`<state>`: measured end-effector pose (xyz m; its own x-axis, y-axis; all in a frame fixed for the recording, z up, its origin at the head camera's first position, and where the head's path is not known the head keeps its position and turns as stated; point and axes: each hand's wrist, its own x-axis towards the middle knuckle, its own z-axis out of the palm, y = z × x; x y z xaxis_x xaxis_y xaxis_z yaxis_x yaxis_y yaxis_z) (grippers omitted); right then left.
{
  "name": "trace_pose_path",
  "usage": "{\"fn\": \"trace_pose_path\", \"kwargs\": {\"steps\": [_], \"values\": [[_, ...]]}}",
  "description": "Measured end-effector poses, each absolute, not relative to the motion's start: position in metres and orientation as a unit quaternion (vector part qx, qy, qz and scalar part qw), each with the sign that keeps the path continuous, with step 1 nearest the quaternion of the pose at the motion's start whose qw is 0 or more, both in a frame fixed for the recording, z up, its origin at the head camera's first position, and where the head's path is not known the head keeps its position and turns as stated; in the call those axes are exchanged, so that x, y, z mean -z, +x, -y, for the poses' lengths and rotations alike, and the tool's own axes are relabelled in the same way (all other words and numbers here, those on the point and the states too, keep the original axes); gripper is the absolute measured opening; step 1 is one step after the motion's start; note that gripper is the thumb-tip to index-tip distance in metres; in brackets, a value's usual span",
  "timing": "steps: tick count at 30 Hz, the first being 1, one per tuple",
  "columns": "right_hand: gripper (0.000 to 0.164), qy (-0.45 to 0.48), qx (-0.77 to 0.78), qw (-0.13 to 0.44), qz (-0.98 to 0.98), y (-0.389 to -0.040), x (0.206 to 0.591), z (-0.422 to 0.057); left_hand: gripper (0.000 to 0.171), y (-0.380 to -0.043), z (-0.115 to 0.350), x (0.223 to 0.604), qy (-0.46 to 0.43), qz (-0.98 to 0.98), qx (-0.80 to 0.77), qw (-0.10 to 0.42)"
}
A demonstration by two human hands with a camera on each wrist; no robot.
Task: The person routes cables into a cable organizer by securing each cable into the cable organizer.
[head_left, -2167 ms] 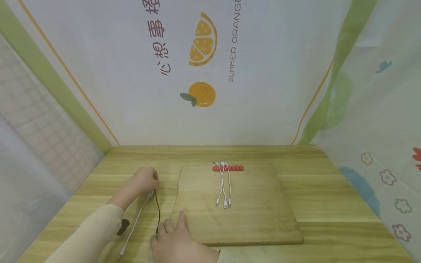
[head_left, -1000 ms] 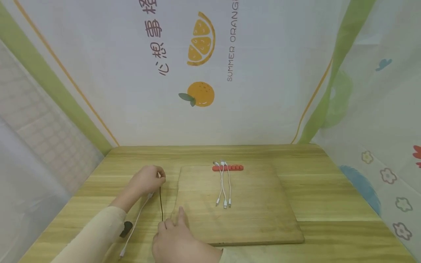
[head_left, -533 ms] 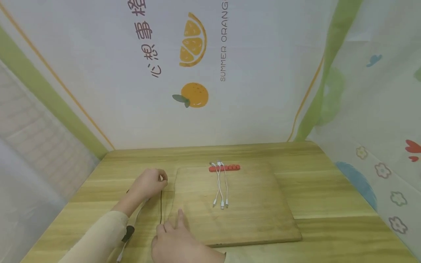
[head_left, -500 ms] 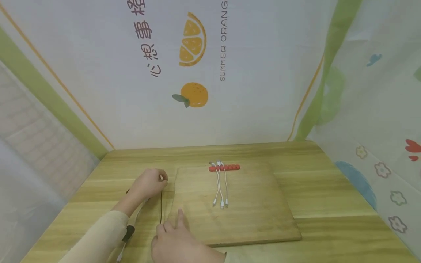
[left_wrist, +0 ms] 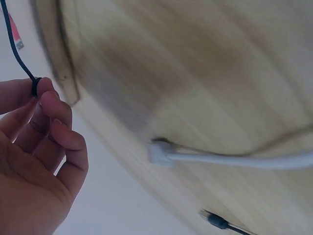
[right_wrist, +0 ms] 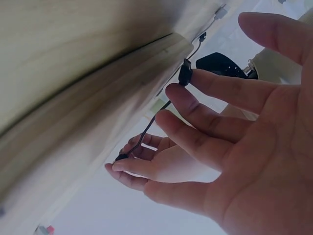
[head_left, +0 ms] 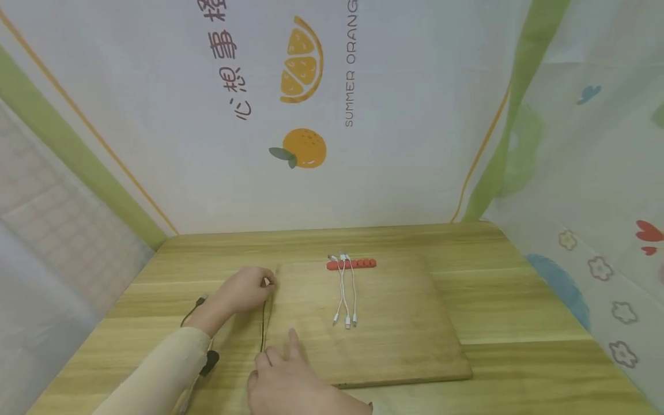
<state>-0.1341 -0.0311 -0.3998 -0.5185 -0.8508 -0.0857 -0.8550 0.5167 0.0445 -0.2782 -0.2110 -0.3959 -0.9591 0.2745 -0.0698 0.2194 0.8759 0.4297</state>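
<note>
My left hand (head_left: 251, 288) pinches one end of a thin black cable (head_left: 263, 323) between thumb and fingertips, close beside the board's left edge. In the left wrist view, that cable's dark end (left_wrist: 35, 87) shows at the fingertips. My right hand (head_left: 290, 377) lies at the front left corner of the wooden board (head_left: 394, 323). In the right wrist view, a black plug (right_wrist: 185, 72) sits between its index and middle fingertips, with the thumb apart. The cable runs fairly straight between both hands. Three short white cables (head_left: 342, 294) lie on the board, their upper ends in a red cable holder (head_left: 365, 263).
Left of the board, another black plug (head_left: 201, 298) lies on the table (head_left: 498, 288) beyond the left wrist. A white cable (left_wrist: 234, 159) lies under the left arm. A black wrist camera (head_left: 210, 362) sits at the left sleeve. Printed cloth (head_left: 404, 144) hangs behind.
My left hand has moved right toward the board, carrying the black cable end. The right hand has shifted slightly right. The second black plug has come into sight beyond the left wrist.
</note>
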Motion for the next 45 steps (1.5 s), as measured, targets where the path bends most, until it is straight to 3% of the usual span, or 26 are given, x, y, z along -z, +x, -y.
{"fn": "trace_pose_path", "kwargs": {"steps": [3, 10, 14, 18, 26, 34, 45], "values": [[0.065, -0.481, -0.047, 0.031, -0.875, -0.134, 0.398, 0.028, 0.017, -0.28, 0.203, 0.394, 0.134, -0.966, -0.213, 0.064], [0.044, -0.457, -0.044, 0.028, -0.888, -0.134, 0.394, 0.019, 0.016, -0.285, 0.182, 0.39, 0.149, -0.963, -0.215, 0.07], [0.044, -0.44, -0.043, 0.037, -0.896, -0.134, 0.393, 0.011, 0.014, -0.286, 0.173, 0.389, 0.16, -0.962, -0.211, 0.066], [0.034, -0.421, -0.036, 0.041, -0.905, -0.135, 0.392, 0.001, 0.013, -0.287, 0.167, 0.389, 0.169, -0.961, -0.21, 0.062], [0.017, -0.427, -0.023, 0.007, -0.904, -0.134, 0.39, -0.024, 0.014, -0.289, 0.153, 0.385, 0.175, -0.961, -0.206, 0.065], [0.019, -0.443, -0.026, -0.046, -0.895, -0.134, 0.394, -0.041, 0.013, -0.293, 0.132, 0.383, 0.192, -0.958, -0.203, 0.064], [0.032, -0.371, -0.072, -0.024, -0.926, -0.135, 0.393, -0.077, 0.015, -0.305, 0.086, 0.38, 0.224, -0.956, -0.181, 0.047]]}}
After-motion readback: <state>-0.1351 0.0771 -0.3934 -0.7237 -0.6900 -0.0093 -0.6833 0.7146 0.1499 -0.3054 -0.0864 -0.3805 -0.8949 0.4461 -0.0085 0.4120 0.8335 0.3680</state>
